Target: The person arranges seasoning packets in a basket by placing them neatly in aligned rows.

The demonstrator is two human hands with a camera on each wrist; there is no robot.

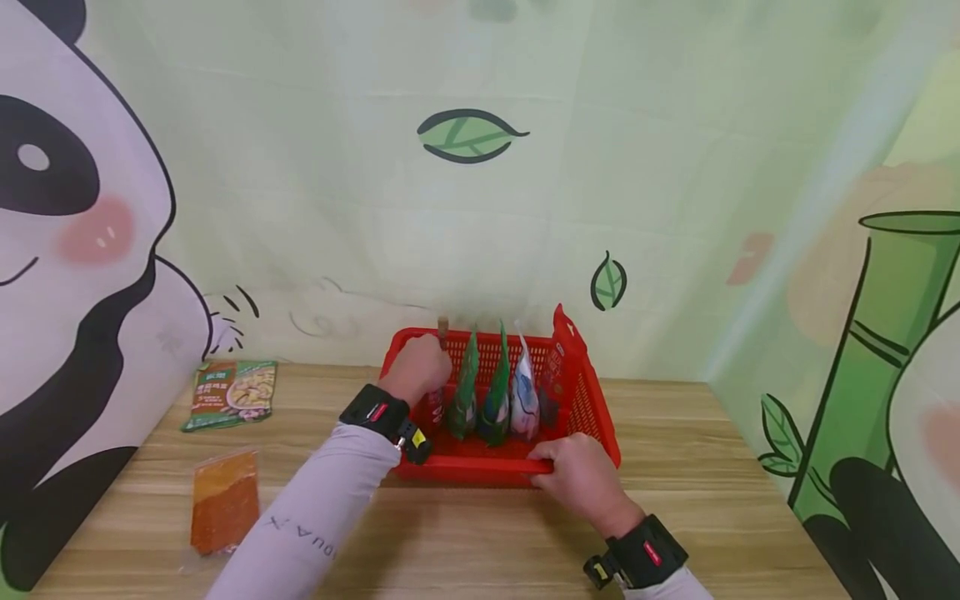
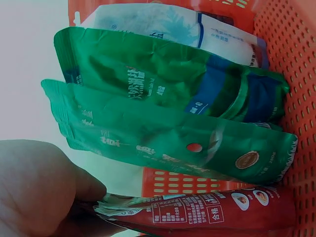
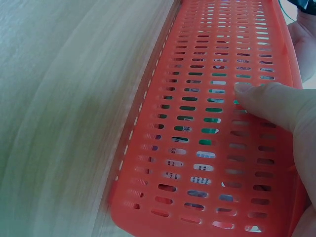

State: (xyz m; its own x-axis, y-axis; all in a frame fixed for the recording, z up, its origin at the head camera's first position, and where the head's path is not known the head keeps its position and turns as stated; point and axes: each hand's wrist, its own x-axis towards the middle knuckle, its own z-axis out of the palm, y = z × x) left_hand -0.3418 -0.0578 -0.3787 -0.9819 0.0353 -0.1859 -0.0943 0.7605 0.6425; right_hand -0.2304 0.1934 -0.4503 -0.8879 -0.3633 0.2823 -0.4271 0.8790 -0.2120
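Note:
A red plastic basket (image 1: pixel 480 473) with slotted walls stands on the wooden table, holding several upright packets in a row. My left hand (image 1: pixel 420 367) reaches in at the left end and pinches the top of a dark red food packet (image 2: pixel 237 212), which stands near the basket wall. Beside it are two green pouches, one with a red dot (image 2: pixel 163 143) and one with blue bands (image 2: pixel 163 74). Further right come a white packet (image 1: pixel 524 408) and a tall red packet (image 1: pixel 562 367). My right hand (image 1: pixel 581 479) grips the basket's front rim, thumb (image 3: pixel 266 101) against the outer wall.
On the table to the left lie a green printed food packet (image 1: pixel 232 396) and, nearer, a clear bag of orange-brown contents (image 1: pixel 225 504). A printed cloth backdrop (image 1: pixel 480 233) rises directly behind the table and basket.

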